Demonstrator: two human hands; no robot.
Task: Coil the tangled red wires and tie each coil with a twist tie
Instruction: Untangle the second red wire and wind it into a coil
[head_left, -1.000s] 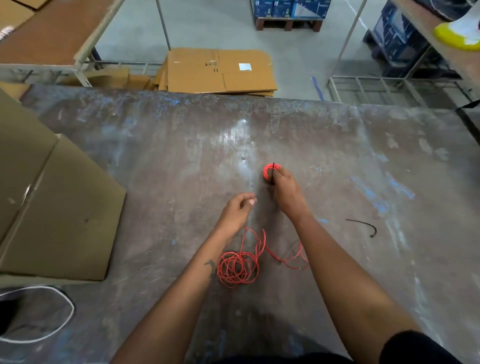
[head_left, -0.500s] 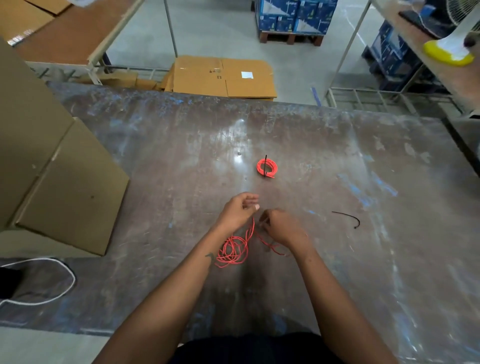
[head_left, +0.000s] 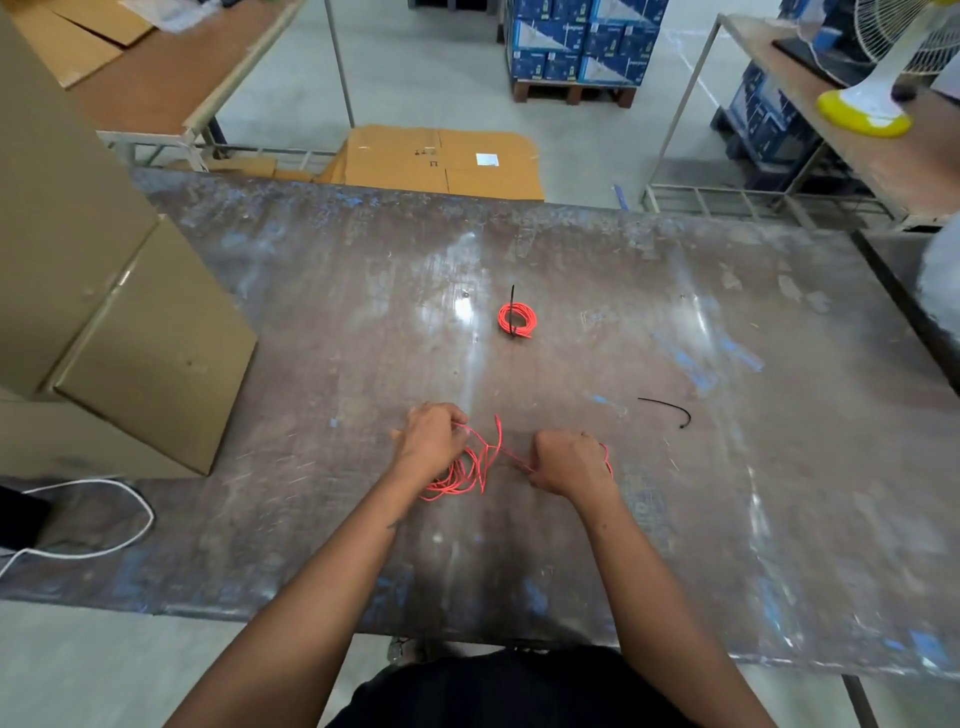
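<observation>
1. Your left hand (head_left: 428, 439) has its fingers curled round strands of the tangled red wire (head_left: 470, 465), which lies at 6 o'clock on the bench (head_left: 311, 322).
2. That wire looks thin, light and springy; I judge it will snag, so take it near a free end.
3. Your right hand (head_left: 569, 465) pinches a strand in a closed fist.
4. The tied coil (head_left: 517, 319) sits at 12 o'clock; the spare twist tie (head_left: 667, 408) at 3 o'clock.

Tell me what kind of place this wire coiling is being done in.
Probably a warehouse or packing workshop: stacked blue cartons on a pallet stand on the concrete floor, flattened cardboard lies beyond the worn metal worktable, and metal-framed benches stand around it.
</observation>
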